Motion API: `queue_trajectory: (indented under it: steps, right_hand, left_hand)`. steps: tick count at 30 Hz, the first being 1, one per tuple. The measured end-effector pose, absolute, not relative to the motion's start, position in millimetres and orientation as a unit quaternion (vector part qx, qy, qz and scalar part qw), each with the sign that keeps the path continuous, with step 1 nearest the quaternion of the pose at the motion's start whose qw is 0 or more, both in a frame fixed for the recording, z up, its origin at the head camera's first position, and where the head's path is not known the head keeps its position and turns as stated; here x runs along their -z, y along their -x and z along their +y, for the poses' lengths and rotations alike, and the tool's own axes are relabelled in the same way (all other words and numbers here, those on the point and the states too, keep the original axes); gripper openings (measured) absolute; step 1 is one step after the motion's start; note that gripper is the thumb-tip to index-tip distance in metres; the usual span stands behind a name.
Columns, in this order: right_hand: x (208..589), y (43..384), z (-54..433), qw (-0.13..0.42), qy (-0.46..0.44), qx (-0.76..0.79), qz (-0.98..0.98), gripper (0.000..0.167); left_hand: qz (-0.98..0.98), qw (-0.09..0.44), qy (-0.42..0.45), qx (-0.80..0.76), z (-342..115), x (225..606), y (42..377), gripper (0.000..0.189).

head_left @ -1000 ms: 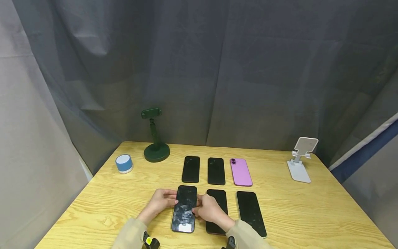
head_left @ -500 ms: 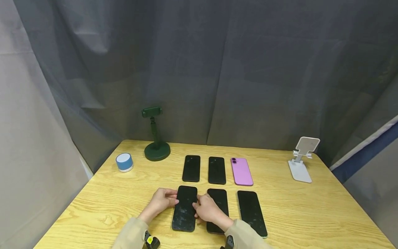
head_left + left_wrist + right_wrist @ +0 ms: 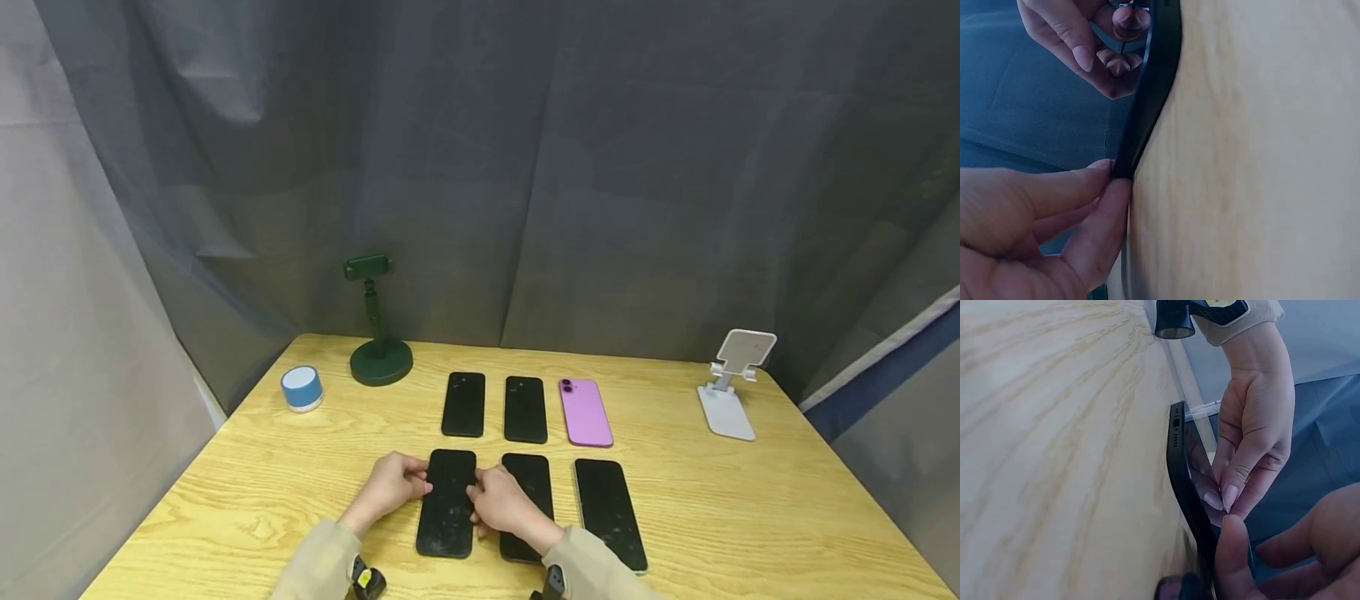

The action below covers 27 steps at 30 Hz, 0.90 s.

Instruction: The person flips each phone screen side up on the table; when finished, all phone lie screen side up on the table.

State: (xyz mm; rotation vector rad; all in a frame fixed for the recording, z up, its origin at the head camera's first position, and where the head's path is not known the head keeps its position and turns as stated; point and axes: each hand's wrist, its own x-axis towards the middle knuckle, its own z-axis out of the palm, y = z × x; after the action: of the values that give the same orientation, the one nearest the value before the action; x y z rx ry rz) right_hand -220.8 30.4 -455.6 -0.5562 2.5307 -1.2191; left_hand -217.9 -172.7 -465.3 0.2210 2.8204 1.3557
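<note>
A black smartphone [image 3: 446, 510] with a smudged screen lies face up on the wooden table, leftmost in the near row. My left hand [image 3: 395, 490] pinches its left edge; the left wrist view shows thumb and fingertip meeting at the dark phone edge [image 3: 1157, 81]. From the opposite side, my right hand [image 3: 504, 502] holds the right edge with thumb and fingers, partly covering a second black phone [image 3: 531, 483]. The right wrist view shows the held phone's end with its charging port [image 3: 1177, 423], close over the tabletop.
Another black phone [image 3: 611, 512] lies right of the hands. Behind are two black phones [image 3: 463, 406] [image 3: 526, 410] and a pink phone [image 3: 586, 414]. A dark green phone stand [image 3: 381, 362], a blue and white cylinder [image 3: 302, 389] and a white folding stand [image 3: 726, 412] stand farther back.
The bright reflection on the held phone's screen has gone. My right thumb has shifted from over the screen to its edge. Both hands otherwise stay nearly in place.
</note>
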Motion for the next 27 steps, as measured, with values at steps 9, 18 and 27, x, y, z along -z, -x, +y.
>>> queue_trajectory:
  steps: [9,18,27]
  right_hand:
    - [455.9,221.4,31.4,0.148,0.179,0.443,0.866,0.046]
    - [456.9,221.8,30.1,0.157,0.173,0.459,0.857,0.047]
    - [458.4,222.0,30.7,0.138,0.190,0.430,0.871,0.043]
  left_hand:
    - [0.903,0.002,-0.065,-0.426,-170.4,463.8,220.3,0.032]
    - [0.897,0.011,-0.058,-0.439,-170.9,464.7,221.1,0.033]
    - [0.895,0.016,-0.060,-0.441,-171.3,465.2,220.9,0.033]
